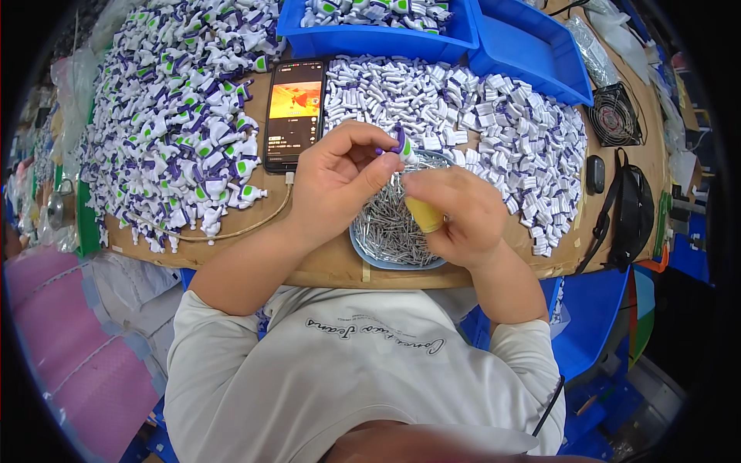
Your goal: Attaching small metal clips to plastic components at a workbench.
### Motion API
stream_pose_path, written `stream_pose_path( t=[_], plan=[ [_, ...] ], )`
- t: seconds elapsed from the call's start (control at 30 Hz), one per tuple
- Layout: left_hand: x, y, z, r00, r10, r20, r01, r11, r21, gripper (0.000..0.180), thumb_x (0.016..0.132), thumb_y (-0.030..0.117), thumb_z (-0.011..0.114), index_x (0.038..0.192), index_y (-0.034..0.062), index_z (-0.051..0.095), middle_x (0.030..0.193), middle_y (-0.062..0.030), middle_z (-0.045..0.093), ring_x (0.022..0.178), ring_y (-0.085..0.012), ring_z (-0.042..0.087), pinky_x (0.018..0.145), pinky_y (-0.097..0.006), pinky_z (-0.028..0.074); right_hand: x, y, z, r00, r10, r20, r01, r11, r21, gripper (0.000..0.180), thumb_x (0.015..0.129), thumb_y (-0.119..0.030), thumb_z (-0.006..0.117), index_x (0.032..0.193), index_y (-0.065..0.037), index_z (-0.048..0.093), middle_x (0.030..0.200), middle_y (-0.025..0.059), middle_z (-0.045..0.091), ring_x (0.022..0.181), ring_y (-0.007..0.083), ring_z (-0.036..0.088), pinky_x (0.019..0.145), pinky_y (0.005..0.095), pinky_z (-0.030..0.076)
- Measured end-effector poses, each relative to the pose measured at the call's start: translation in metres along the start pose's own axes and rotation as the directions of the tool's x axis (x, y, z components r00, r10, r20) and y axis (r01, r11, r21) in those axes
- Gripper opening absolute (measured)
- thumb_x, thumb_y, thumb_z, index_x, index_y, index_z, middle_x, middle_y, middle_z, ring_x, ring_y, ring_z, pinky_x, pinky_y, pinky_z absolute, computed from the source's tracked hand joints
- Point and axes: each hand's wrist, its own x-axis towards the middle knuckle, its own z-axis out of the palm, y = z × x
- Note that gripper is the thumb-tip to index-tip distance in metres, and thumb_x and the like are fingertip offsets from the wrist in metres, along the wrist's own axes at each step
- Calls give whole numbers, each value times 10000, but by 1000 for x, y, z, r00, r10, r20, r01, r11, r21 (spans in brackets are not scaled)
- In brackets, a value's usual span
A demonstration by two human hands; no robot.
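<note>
Over a light blue bowl (401,267) full of small metal screws or pins (390,224), my two hands meet at the fingertips. My left hand (340,166) pinches a small toy figure part (407,148), white with purple and bright green, between thumb and forefinger. Right beside it, my right hand (467,208) is closed, its fingertips against the part. A yellow piece (424,214) shows under its curled fingers; whether it is a handle or a finger cover I cannot tell. Whatever the right fingertips pinch is hidden.
Assembled white, purple and green figure parts (177,131) pile up at left. A phone (295,116) with a cable lies beyond my left hand. Small white pieces (532,147) spread to the right. Blue bins (378,42) stand behind. A small fan (615,116) and black pouch (633,208) lie far right.
</note>
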Motion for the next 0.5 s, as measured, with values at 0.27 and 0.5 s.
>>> stream_pose_path(
  t=[0.27, 0.5],
  plan=[
    [-4, 2, 0, 995, 66, 72, -73, 992, 104, 212, 833, -64, 614, 1039, -45, 566, 1023, -85, 531, 928, -122, 566, 800, -239, 482, -2, 5, 3, 985, 25, -170, -14, 998, 61, 293, 705, 102, 631, 984, 16, 612, 816, 170, 664, 688, 245, 657, 608, 300, 523],
    [-4, 2, 1, 979, 177, 103, -200, 935, 293, 166, 817, -41, 649, 977, -39, 610, 991, -93, 551, 902, -132, 585, 732, -232, 505, 0, 3, 4, 983, 125, -136, -136, 988, -75, 185, 651, 5, 689, 822, -28, 626, 725, 98, 625, 596, 241, 599, 519, 308, 466]
  ],
)
